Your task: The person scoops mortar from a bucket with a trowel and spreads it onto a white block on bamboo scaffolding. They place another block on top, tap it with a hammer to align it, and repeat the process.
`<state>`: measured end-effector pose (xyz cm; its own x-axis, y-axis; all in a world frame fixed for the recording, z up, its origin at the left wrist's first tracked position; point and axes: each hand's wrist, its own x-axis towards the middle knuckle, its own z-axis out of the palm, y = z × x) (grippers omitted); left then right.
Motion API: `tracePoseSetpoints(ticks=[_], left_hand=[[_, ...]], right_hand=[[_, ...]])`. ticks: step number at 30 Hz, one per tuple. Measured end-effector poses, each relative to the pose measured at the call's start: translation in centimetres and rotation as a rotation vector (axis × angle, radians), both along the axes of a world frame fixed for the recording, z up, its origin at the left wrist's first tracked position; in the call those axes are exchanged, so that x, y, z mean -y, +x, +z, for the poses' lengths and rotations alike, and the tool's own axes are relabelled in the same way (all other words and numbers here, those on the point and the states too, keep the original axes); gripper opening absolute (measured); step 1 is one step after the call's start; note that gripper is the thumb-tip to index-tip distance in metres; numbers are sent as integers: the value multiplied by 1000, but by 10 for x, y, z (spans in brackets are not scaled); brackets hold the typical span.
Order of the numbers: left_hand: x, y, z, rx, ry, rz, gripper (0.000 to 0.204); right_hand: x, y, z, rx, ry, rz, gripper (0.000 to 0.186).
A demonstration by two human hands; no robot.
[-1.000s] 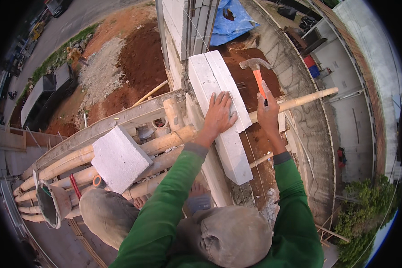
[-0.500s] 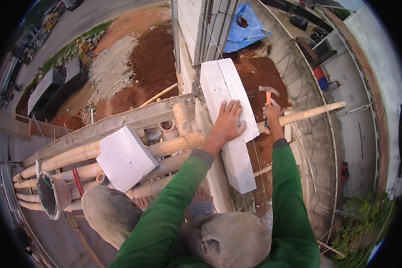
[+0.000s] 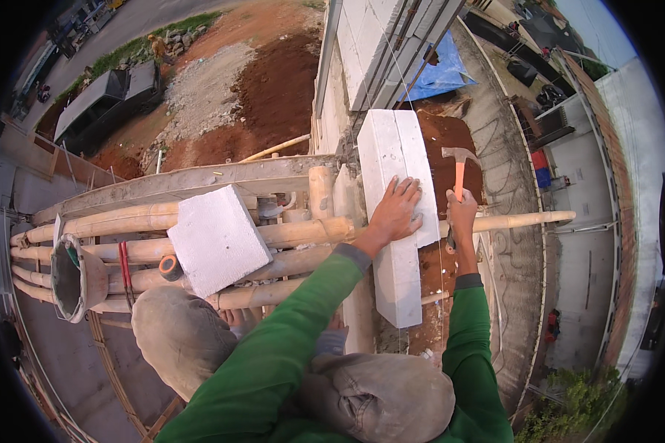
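Observation:
My left hand (image 3: pixel 397 209) rests spread on a long white lightweight block (image 3: pixel 384 144), which has a line along its top. It sits on another pale block piece (image 3: pixel 397 288) along the narrow wall. Just right of it, my right hand (image 3: pixel 462 218) grips the orange handle of a claw hammer (image 3: pixel 458 159), head upward. A square white block (image 3: pixel 218 236) lies on bamboo poles (image 3: pixel 310 232) to the left, near an orange-and-black round tool (image 3: pixel 171 268) and a red-handled tool (image 3: pixel 123 266). Thin strings run down past the long block.
A bucket (image 3: pixel 77 277) sits at the left of the bamboo scaffold. A block column (image 3: pixel 373 52) rises ahead; a bamboo pole (image 3: pixel 532 218) juts right over a drop to red soil (image 3: pixel 458 125), beside a curved concrete wall (image 3: pixel 513 295). Below left are a dark vehicle (image 3: pixel 107 103) and a person (image 3: pixel 157 48).
The hammer has come down relative to the block from a second ago, staying to its right. My left hand remains on the block. The whole view has shifted as my head moved.

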<state>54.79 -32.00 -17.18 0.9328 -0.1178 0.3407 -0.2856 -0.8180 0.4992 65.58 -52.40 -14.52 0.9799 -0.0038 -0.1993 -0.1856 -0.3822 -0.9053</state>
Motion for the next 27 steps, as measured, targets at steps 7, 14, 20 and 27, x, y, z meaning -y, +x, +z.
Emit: tracePoseSetpoints(ticks=[7,14,20,27], left_hand=[[1,0,0,7,47,1,65],[-2,-4,11,80,-109,125,64],[-35,-15,-3,15,-595,496,62],[-54,-15,-15,-86,-765,513,62]], right_hand=[[-1,-4,6,-114,41,119,47],[1,10,-7,-232,74,254,53],[-4,11,18,-282,30,282,60],[-12,9,39,-348,46,228,60]])
